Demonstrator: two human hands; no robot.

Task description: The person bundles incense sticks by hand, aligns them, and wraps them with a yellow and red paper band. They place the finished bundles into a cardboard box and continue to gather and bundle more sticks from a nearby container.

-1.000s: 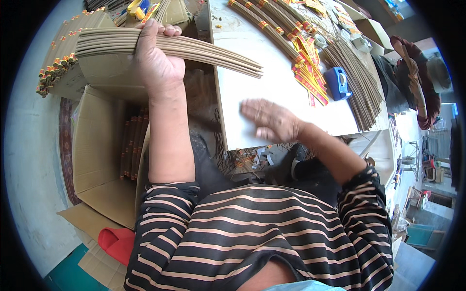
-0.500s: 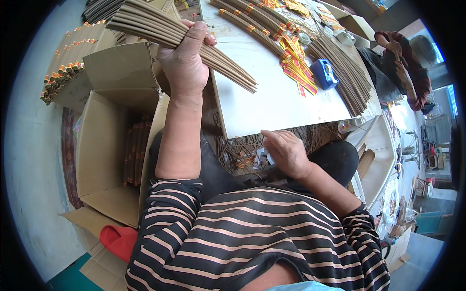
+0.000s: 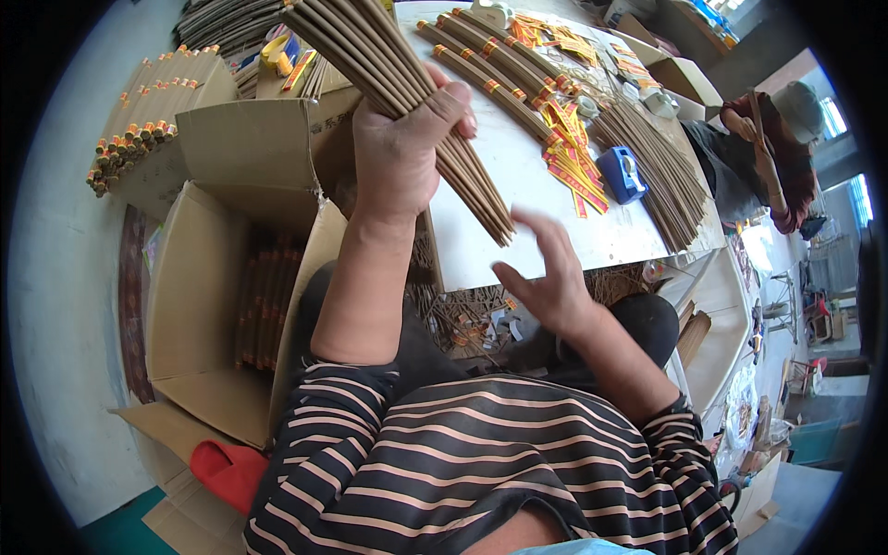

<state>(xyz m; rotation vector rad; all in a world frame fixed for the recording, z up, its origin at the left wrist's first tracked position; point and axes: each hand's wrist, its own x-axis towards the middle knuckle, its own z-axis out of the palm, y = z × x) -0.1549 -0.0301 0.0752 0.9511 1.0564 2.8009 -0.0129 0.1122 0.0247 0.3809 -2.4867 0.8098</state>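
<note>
My left hand (image 3: 400, 148) grips a thick bundle of brown sticks (image 3: 388, 65), raised and slanting from the upper left down to the edge of the white table (image 3: 518, 222). My right hand (image 3: 548, 277) hovers open with fingers spread just below the bundle's lower end, at the table's near edge, holding nothing. Banded bundles of sticks (image 3: 490, 69) lie further back on the table beside red and yellow paper bands (image 3: 569, 157).
An open cardboard box (image 3: 203, 305) with stick bundles inside stands at my left. More banded bundles (image 3: 139, 120) are stacked beyond it. A blue tape dispenser (image 3: 622, 174) and a fan of sticks (image 3: 657, 166) lie on the table. Another person (image 3: 768, 148) sits far right. Scraps (image 3: 462, 314) litter the floor.
My left hand has lifted the bundle and tilted it steeper toward me. My right hand left the table top, dropped to my lap, then rose open toward the bundle's lower end.
</note>
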